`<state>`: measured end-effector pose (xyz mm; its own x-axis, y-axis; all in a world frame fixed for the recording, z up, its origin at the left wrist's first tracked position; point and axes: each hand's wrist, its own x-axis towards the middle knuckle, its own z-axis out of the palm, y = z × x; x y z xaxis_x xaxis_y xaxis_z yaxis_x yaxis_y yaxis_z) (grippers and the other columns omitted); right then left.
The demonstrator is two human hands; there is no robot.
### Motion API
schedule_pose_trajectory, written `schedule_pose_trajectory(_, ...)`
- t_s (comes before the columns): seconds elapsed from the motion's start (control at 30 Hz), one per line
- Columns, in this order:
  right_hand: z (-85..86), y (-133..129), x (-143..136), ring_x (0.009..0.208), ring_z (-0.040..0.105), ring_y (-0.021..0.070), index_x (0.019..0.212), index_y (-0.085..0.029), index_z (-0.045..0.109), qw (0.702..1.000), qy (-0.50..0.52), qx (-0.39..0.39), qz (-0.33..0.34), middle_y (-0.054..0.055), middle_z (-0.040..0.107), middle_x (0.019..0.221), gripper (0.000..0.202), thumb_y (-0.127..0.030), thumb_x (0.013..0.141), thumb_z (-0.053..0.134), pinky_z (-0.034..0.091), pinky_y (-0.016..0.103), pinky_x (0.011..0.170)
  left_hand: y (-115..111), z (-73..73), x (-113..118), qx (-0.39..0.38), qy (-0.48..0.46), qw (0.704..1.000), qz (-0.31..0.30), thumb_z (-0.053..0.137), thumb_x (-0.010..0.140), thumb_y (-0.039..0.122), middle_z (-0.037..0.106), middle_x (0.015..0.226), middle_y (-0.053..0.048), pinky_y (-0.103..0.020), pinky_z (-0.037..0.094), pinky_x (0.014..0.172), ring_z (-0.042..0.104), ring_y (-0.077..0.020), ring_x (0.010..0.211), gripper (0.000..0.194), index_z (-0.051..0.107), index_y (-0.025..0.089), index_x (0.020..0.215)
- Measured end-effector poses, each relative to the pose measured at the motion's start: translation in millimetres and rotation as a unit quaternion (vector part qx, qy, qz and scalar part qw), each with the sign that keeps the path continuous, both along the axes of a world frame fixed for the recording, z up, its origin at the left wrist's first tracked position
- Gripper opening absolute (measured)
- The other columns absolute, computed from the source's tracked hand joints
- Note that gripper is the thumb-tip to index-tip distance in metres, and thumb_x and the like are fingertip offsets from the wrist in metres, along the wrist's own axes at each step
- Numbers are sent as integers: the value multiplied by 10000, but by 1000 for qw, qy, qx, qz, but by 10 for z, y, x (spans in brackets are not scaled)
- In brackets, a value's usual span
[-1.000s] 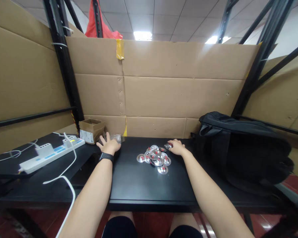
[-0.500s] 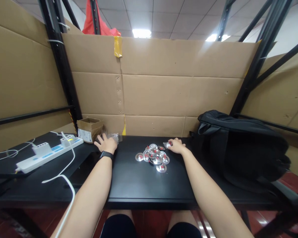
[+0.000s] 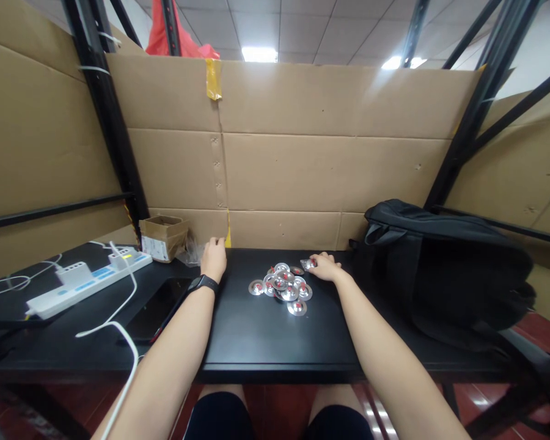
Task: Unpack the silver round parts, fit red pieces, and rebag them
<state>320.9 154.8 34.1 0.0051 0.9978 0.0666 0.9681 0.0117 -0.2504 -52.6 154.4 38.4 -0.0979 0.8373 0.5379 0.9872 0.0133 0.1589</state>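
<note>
My left hand [image 3: 214,258], with a dark watch on its wrist, is at the back of the black table [image 3: 252,345], near the cardboard wall. Its fingers are bent together; anything in them is hidden. Just left of it lies crumpled clear plastic [image 3: 192,252]. My right hand [image 3: 326,267] rests low on the table, its fingers closed on a small shiny silver piece with red on it [image 3: 308,264]. Between my hands is a loose pile of round silver metal discs [image 3: 288,292] with red marks at their centres. Some discs overlap; one lies apart at the front.
An open cardboard box [image 3: 162,238] stands at the back left. Nearby are a white power strip [image 3: 94,284] with cables and a black phone [image 3: 158,311]. A black backpack [image 3: 444,269] fills the right side. Cardboard walls [image 3: 297,171] and black posts enclose the table.
My left hand has moved right, off the clear plastic, and its spread fingers have drawn together. More of the phone shows. My right hand stays almost still with the silver piece.
</note>
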Motion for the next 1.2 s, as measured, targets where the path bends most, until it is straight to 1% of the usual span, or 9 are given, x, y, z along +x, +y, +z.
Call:
schedule_pose_trajectory(0.1, 2, -6, -5, 1249, 427, 387, 1291, -294, 598, 1000, -1, 1, -1, 144, 488, 1325, 486, -439, 828, 635, 386, 566, 954, 82, -132, -85, -56, -13, 998, 28, 468, 816, 49, 561, 1299, -202, -354, 426, 1020, 548, -286, 1202, 563, 519, 102, 1374)
schedule_pose_trajectory(0.23, -10, 8, -2, 1264, 427, 393, 1296, -294, 602, 1000, 1, 5, 1, 140, 483, 1372, 498, -451, 825, 638, 391, 574, 963, 148, -257, -208, -102, -23, 994, 36, 463, 837, 107, 582, 1318, -215, -398, 444, 1006, 559, -310, 1220, 547, 533, 112, 1380)
schedule_pose_trajectory(0.43, -30, 46, 41, 1301, 439, 394, 1312, -271, 603, 999, 14, 4, 30, 129, 501, 1444, 490, -388, 836, 625, 387, 564, 998, 206, -317, -241, -152, -30, 987, 36, 451, 853, 173, 506, 1463, -161, -490, 399, 1058, 459, -347, 1346, 535, 569, 224, 1372)
schedule_pose_trajectory(0.53, -22, 56, 56, 1286, 469, 395, 1325, -263, 597, 999, 8, -5, 31, 131, 524, 1434, 503, -379, 836, 621, 396, 557, 999, 216, -315, -238, -161, -35, 986, 37, 449, 857, 187, 459, 1513, -145, -508, 382, 1077, 424, -352, 1379, 591, 492, 232, 1445)
schedule_pose_trajectory(0.63, -12, 56, 59, 1283, 474, 404, 1343, -246, 584, 999, 0, -13, 32, 133, 524, 1438, 523, -370, 836, 606, 396, 566, 1001, 222, -313, -241, -161, -46, 985, 48, 425, 865, 176, 509, 1452, -213, -501, 397, 1069, 459, -352, 1353, 626, 406, 118, 1488)
schedule_pose_trajectory(0.7, -10, 53, 55, 1287, 471, 407, 1343, -245, 586, 999, -1, -14, 30, 132, 520, 1443, 522, -372, 837, 601, 397, 563, 1001, 225, -319, -244, -164, -49, 984, 47, 421, 866, 175, 535, 1419, -233, -503, 397, 1072, 465, -357, 1348, 583, 456, 75, 1439)
schedule_pose_trajectory(0.83, -16, 44, 52, 1273, 490, 408, 1278, -242, 632, 1000, 2, -10, 20, 139, 543, 1416, 469, -408, 841, 598, 413, 539, 983, 229, -349, -244, -162, -49, 985, 32, 417, 870, 176, 445, 1516, -197, -529, 326, 1131, 356, -359, 1431, 535, 514, 96, 1389)
schedule_pose_trajectory(1.0, -19, 37, 96, 1167, 591, 375, 1107, -202, 722, 998, 49, 9, 30, 140, 673, 1215, 431, -383, 716, 743, 454, 429, 938, 235, -391, -240, -143, -58, 988, 33, 364, 894, 153, 333, 1584, -202, -575, 238, 1172, 293, -330, 1473, 610, 359, 81, 1499)
schedule_pose_trajectory(1.2, -4, 31, 154, 1094, 646, 289, 1227, -199, 680, 995, 79, 44, 47, 109, 697, 1201, 636, -232, 606, 811, 470, 317, 906, 286, -426, -239, -32, -78, 996, -2, 365, 934, 220, 338, 1576, -214, -570, 269, 1162, 303, -336, 1466, 564, 371, 66, 1476)
